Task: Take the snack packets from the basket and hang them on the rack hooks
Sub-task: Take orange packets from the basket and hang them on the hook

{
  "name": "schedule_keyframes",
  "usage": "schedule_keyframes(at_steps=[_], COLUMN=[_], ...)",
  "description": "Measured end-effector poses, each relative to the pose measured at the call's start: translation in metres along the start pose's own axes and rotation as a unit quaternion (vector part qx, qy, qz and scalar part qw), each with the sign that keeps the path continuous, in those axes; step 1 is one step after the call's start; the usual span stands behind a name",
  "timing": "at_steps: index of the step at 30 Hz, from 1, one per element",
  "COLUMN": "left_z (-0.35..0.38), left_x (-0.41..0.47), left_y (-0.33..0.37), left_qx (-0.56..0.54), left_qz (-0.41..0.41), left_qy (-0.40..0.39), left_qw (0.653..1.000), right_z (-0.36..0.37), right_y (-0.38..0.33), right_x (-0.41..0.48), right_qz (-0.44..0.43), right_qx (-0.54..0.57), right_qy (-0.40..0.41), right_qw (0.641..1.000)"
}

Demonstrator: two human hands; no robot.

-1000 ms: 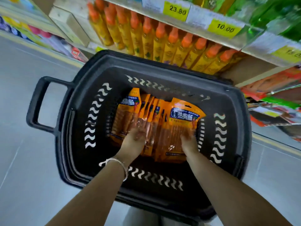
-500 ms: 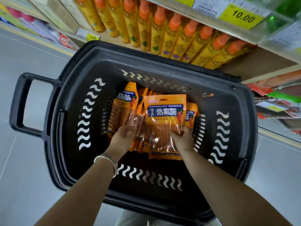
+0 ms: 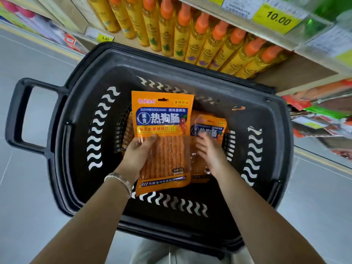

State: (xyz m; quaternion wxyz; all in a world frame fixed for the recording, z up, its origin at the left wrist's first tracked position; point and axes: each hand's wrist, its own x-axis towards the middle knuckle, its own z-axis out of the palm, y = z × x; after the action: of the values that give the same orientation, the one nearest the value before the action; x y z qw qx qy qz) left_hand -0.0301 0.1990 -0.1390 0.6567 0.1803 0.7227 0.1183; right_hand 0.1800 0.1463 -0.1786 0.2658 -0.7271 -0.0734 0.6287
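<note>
a black shopping basket (image 3: 80,103) stands on the grey floor (image 3: 28,187), its loop handle (image 3: 14,115) sticking out from the basket's left side. inside the basket, towards its middle, the left hand (image 3: 139,155) grips the held snack packet (image 3: 162,128): the thumb presses on the clear front window and the fingers are curled behind the left edge, so the hand is clamped on it. this orange packet faces the camera with its label and hang hole towards the basket's far wall, over the packets lying on the basket floor. a silver bracelet (image 3: 119,179) sits on the left wrist.

just right of it, still inside the basket, the right hand (image 3: 209,155) lies on the second snack packet (image 3: 208,130), fingers spread and fairly straight rather than curled round it; the hand is a little blurred. that packet lies flat near the basket's right wall.

beyond the basket's far rim, a row of yellow bottles with orange caps (image 3: 182,40) stands on a shelf, under a yellow price label (image 3: 277,19) reading 10.00.
</note>
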Motion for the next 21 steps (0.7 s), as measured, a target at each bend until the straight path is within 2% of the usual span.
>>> schedule_keyframes(at_steps=[2,5,11,14,18,21], left_z=[-0.005,-0.011,-0.011,-0.012,-0.015,-0.017], left_x=[0.006,0.011,0.011,0.013,0.014,0.007], left_y=[-0.004,-0.009,-0.012,-0.013,-0.014,-0.008], left_qx=[0.027,0.024,0.033,0.06,0.057,0.044], left_qz=[0.017,0.028,0.041,0.056,0.05,0.04], left_qy=[0.029,0.051,0.076,0.079,0.055,0.066], left_qw=[0.999,0.998,0.996,0.994,0.996,0.996], right_z=[-0.018,-0.032,-0.032,-0.032,-0.034,-0.038], right_y=[0.01,0.026,0.036,0.038,0.033,0.026], right_x=[0.021,0.042,0.061,0.056,0.043,0.032], right_qz=[0.023,0.048,0.093,0.043,-0.035,-0.08], right_qx=[-0.039,-0.111,-0.06,-0.051,-0.134,-0.193], right_qy=[0.098,0.107,0.161,0.219,0.219,0.227], right_qw=[0.994,0.987,0.981,0.973,0.966,0.951])
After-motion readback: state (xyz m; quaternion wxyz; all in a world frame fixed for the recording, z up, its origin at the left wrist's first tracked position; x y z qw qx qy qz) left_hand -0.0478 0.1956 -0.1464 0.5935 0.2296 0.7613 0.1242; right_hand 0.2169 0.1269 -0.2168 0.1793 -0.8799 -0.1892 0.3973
